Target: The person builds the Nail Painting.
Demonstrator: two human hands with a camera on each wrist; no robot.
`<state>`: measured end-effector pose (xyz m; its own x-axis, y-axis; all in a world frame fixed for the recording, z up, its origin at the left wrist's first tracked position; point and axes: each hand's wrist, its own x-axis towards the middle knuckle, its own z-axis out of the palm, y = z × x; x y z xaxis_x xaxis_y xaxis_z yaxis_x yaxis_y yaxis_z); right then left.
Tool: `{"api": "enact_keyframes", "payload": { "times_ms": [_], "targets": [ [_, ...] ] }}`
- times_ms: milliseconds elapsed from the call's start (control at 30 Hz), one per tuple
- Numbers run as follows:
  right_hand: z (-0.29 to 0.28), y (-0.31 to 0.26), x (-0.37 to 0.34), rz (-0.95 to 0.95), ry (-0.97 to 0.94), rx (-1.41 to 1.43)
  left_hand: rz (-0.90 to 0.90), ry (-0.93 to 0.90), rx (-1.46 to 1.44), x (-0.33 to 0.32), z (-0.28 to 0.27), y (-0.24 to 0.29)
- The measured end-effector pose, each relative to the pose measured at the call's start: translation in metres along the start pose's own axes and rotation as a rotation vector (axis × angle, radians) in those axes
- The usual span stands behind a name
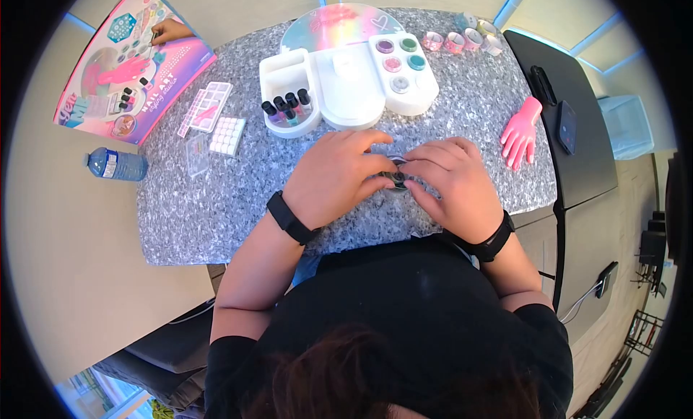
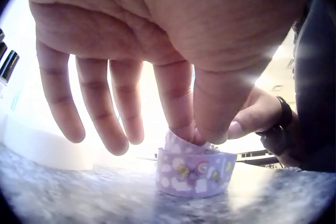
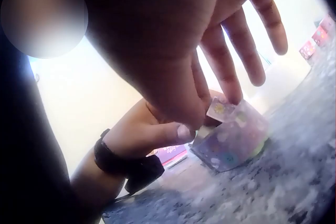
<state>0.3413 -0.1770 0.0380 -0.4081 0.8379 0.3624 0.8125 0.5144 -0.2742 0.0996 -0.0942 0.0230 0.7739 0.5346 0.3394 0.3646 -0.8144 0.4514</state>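
Note:
A lilac roll of patterned tape (image 2: 195, 174), printed with clouds, flowers and a rainbow, stands on the speckled tabletop near its front edge. One loose end (image 2: 178, 142) rises above the roll's rim. My left hand (image 1: 339, 175) pinches that end between thumb and index finger, its other fingers hanging straight beside it. From the opposite side my right hand (image 1: 455, 188) holds the roll's top edge with thumb and fingertips. Seen from the right wrist, the roll (image 3: 231, 140) leans in view below the fingers. Fingers cover much of it from the head.
Behind my hands stands a white nail studio (image 1: 351, 87) with polish bottles (image 1: 290, 108) and glitter pots. Several more tape rolls (image 1: 455, 42) sit at the back right, a pink model hand (image 1: 521, 132) at the right. On the left are bead cases (image 1: 206, 108), a water bottle (image 1: 117, 164) and the box (image 1: 133, 65).

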Motion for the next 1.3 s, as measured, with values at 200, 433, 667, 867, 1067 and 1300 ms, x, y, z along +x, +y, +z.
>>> {"api": "enact_keyframes", "payload": {
  "times_ms": [200,433,667,867,1067,1300],
  "targets": [
    [0.0,0.004,0.001,0.035,0.025,-0.017,-0.002,0.01,-0.029,0.0,0.0,-0.002],
    [0.005,0.003,0.0,0.032,0.046,0.011,-0.004,-0.009,-0.032,0.0,0.0,-0.002],
    [0.011,0.005,0.002,0.15,0.108,0.078,-0.014,-0.029,-0.026,-0.001,-0.001,-0.001],
    [0.013,0.005,0.004,0.178,0.095,0.087,-0.006,-0.026,-0.027,-0.001,-0.001,-0.001],
    [0.014,0.005,0.005,0.127,0.091,0.103,-0.033,0.041,-0.072,0.001,-0.002,-0.002],
    [0.01,-0.006,0.007,0.043,-0.016,0.137,-0.152,0.213,-0.045,0.002,-0.006,-0.003]
  ]
}}
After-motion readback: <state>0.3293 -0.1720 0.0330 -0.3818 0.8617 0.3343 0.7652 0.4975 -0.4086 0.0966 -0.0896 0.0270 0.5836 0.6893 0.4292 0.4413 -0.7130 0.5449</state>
